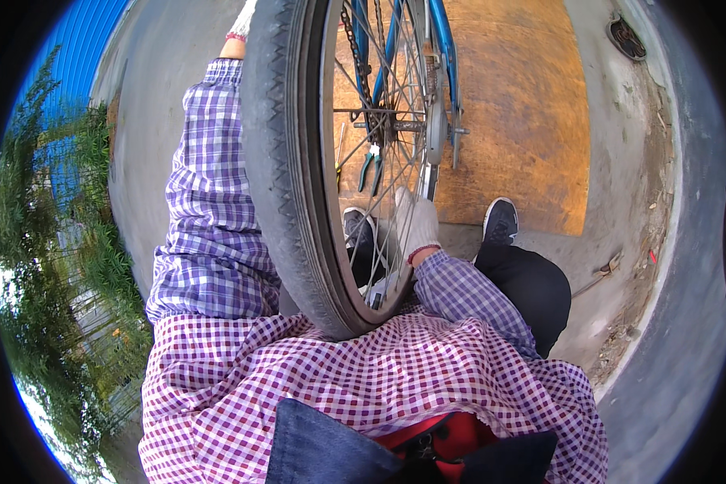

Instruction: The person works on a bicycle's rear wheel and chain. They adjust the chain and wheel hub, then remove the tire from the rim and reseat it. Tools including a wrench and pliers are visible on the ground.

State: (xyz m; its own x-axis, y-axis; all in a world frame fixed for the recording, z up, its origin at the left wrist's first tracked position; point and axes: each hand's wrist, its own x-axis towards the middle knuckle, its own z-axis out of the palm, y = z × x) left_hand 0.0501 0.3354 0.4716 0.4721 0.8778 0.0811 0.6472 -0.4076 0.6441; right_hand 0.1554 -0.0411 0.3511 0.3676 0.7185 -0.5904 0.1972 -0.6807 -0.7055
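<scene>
A bicycle wheel [286, 185] with a worn grey tyre stands upright close in front of me, its spokes and hub [383, 127] joined to a blue bicycle frame [442, 36]. My right hand [417, 224], in a white knit glove, is closed around the rim on the wheel's near right side, its fingertips partly among the spokes. Beyond the tyre's far left side reaches my left hand [243, 22], also gloved; the tyre and the picture's edge hide its fingers. A chain [355, 48] runs down toward the hub.
Dark-handled pliers [371, 168] lie on a brown wooden board [524, 121] under the wheel, with a thin screwdriver-like tool [340, 149] beside them. My shoes [501, 222] are at the board's near edge. A round drain-like opening [626, 39] is at far right. Plants [52, 218] stand left.
</scene>
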